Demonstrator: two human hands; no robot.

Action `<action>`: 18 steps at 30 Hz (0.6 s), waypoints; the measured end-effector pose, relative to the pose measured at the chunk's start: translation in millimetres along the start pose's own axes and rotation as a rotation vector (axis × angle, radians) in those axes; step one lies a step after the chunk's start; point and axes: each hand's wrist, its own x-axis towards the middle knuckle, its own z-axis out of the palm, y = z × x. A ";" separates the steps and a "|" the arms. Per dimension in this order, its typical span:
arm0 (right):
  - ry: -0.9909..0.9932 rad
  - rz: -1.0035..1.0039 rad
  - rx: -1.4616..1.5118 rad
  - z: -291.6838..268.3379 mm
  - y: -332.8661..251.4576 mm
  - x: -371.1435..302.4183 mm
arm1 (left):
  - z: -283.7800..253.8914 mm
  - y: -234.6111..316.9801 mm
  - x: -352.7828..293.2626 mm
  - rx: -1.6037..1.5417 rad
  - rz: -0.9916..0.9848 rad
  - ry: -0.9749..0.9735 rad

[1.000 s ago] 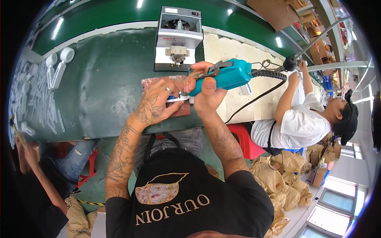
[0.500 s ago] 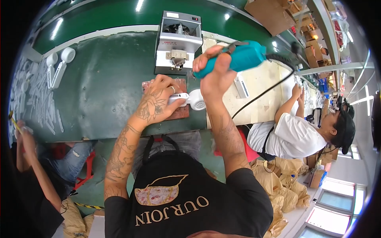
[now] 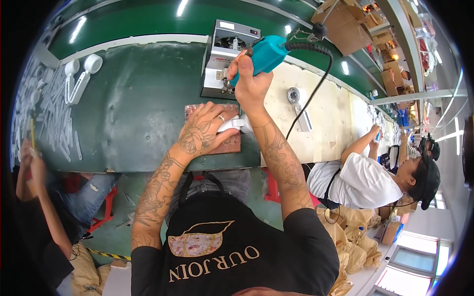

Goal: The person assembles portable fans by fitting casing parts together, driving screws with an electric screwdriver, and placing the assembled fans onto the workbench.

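My right hand (image 3: 253, 88) is wrapped around a teal electric screwdriver (image 3: 266, 54), held tilted with its lower end at the front of a grey-and-white box-shaped machine (image 3: 210, 88). Whether the tip touches the machine is hidden by my fingers. Under my left hand (image 3: 203, 129), a white handled device (image 3: 231, 126) with a round head is pressed down on a reddish-brown block (image 3: 228, 147). My left thumb and fingers close around its handle. The right wrist partly covers the round head.
A similar white device (image 3: 302, 116) lies on the pale board to the right, near the screwdriver's black cord (image 3: 323, 74). Two more (image 3: 79, 89) and many white strips (image 3: 54, 116) lie at the left. Co-workers sit on both sides.
My right hand has brought the screwdriver leftward to the machine's front. The white device's round head has become mostly hidden by my right wrist. My left hand keeps its hold.
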 end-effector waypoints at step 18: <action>0.049 0.188 -0.002 -26.3 -42.8 -46.9 | -5.6 2.9 1.1 0.000 -0.023 0.007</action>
